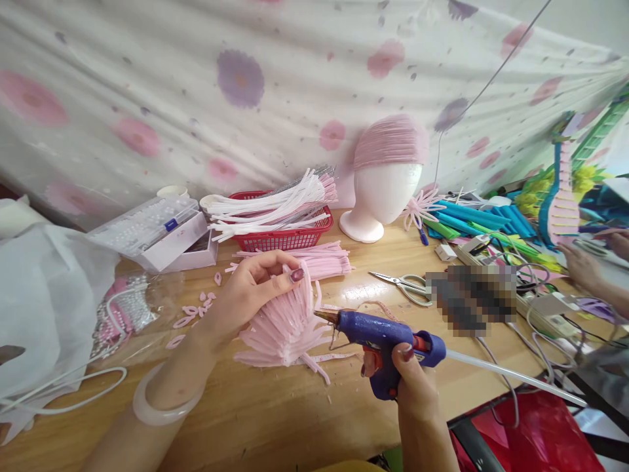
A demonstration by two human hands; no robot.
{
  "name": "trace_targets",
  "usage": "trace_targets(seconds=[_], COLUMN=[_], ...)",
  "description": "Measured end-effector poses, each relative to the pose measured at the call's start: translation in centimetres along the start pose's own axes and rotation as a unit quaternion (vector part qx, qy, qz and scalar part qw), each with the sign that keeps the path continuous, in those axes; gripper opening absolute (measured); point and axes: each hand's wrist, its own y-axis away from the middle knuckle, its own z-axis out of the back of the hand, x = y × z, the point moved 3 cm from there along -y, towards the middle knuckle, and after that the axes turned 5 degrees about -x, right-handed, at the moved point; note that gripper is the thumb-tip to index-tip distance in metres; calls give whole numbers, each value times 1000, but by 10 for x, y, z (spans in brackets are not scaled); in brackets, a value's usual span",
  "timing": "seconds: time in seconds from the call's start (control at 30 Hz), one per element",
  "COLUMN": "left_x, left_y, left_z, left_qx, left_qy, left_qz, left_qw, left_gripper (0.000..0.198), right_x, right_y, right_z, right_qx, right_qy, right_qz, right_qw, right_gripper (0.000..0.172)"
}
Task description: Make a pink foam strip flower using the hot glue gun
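My left hand pinches the upper edge of a pink pipe-cleaner piece, whose strands fan out below the fingers over the table. In my right hand is a blue hot glue gun, gripped by its handle, with a finger at the red trigger. The gun's nozzle points left, its tip close to the right edge of the pink piece; whether it touches cannot be told. A long clear glue stick sticks out of its back end. Behind the left hand lies a bundle of pink pipe cleaners.
A red basket of white and pink pipe cleaners stands behind, beside a foam head with a pink cap. Scissors and cables lie right. At left are a bead box and plastic bags. Another person's hand works far right.
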Motion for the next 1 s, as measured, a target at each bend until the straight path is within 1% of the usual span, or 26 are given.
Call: trace_targets(seconds=[0.13,0.2,0.33,0.4,0.57,0.67,0.8,1.0], left_x=[0,0,1,2,3,2,-1,-5], left_y=[0,0,-1,-2,-1,0,1,1], left_z=[2,3,4,4,5,5,3,3], left_qx=[-9,-16,-26,-31,-46,-48,-48,-63], left_qy=[-1,3,22,26,28,19,15,-1], left_qz=[-5,-5,5,10,32,38,32,22], left_qw=[1000,1000,999,999,998,998,998,998], left_gripper=[16,14,12,13,19,20,19,21], right_x=[-4,-5,-5,-5,0,0,-4,-10], right_y=[-4,-5,-4,-4,-5,-6,-5,-5], right_z=[1,1,-2,-4,-7,-7,-4,-3], right_qx=[35,41,75,85,93,85,71,79], right_qy=[-21,-26,-47,-53,-29,-29,-19,-1], right_qz=[66,78,44,40,83,96,85,52], right_qw=[997,996,995,994,992,991,994,996], right_gripper=[61,59,64,67,62,60,59,67])
